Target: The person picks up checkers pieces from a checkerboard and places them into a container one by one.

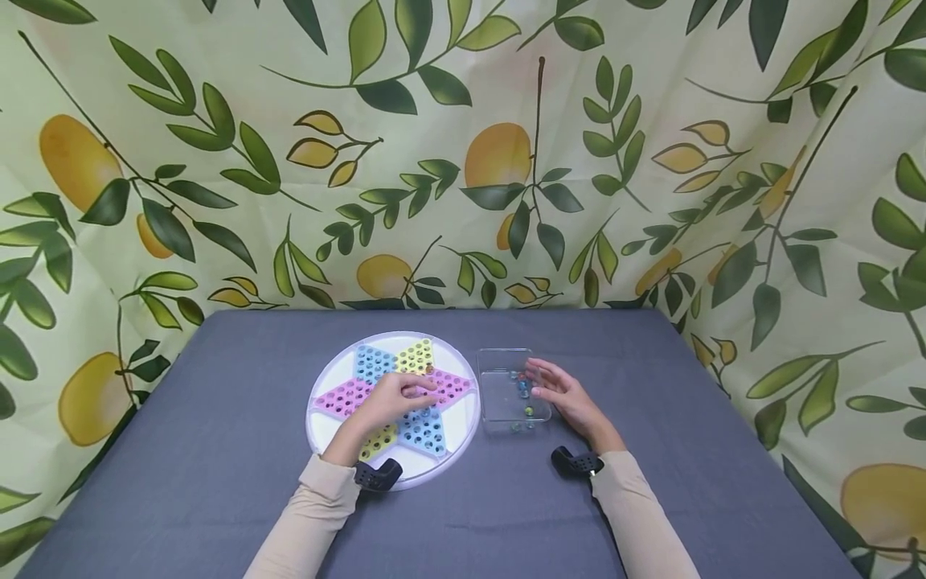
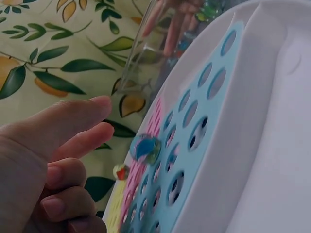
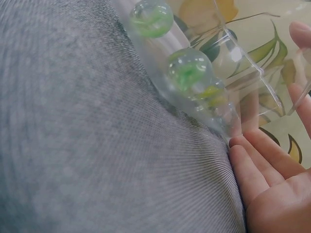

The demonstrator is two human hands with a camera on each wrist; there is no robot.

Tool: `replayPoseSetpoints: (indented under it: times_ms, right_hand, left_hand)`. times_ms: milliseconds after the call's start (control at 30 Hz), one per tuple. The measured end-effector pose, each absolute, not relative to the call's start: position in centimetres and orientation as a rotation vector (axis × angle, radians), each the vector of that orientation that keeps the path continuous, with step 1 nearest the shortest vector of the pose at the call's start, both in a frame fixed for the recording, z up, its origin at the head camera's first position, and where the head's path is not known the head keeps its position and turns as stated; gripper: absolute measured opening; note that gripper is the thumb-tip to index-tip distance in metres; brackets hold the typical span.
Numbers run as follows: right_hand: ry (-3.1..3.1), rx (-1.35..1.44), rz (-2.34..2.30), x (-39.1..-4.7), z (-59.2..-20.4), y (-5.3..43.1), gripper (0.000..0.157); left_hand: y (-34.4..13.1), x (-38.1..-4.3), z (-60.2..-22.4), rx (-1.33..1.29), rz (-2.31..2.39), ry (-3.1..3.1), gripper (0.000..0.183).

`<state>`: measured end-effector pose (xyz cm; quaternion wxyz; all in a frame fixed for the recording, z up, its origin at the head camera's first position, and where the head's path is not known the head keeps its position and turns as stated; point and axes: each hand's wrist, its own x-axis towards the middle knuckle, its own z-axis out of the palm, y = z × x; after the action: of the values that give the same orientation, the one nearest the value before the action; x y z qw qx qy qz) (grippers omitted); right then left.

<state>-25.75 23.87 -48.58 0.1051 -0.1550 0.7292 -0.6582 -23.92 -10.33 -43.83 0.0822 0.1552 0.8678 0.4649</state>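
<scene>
A round white Chinese checkers board (image 1: 318, 441) with a blue, yellow and pink star of holes lies on the table. Over its middle hovers my left hand (image 1: 401, 396), thumb and index finger extended, the others loosely curled, nothing visible between them. Close by, a blue-swirled marble (image 2: 146, 148) sits on the blue section; a smaller-looking yellow-and-red marble (image 2: 120, 171) is farther off. My right hand (image 1: 575, 402) is at the right side of a clear plastic box (image 1: 504, 420), its fingers (image 3: 252, 170) fairly straight against or beside the wall. Several glass marbles (image 3: 189, 70) lie inside.
A dark grey cloth (image 1: 477, 515) covers the table. Behind it hangs a curtain (image 1: 434, 209) printed with leaves and fruit. The box stands just right of the board, with a narrow gap. Black wrist devices (image 1: 379, 474) are on both wrists.
</scene>
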Motion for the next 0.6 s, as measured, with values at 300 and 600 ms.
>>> replayPoseSetpoints:
  times_ms: [300, 600]
  right_hand:
    - [2.162, -0.460, -1.922, -25.9, -48.6, 23.9, 0.064]
    - [2.142, -0.488, -1.936, -25.9, -48.8, 24.0, 0.065]
  left_hand:
    - [-11.5, -24.1, -44.1, 0.390, 1.316, 2.559, 0.033]
    - [-11.7, -24.3, -44.4, 0.443, 1.268, 2.539, 0.034]
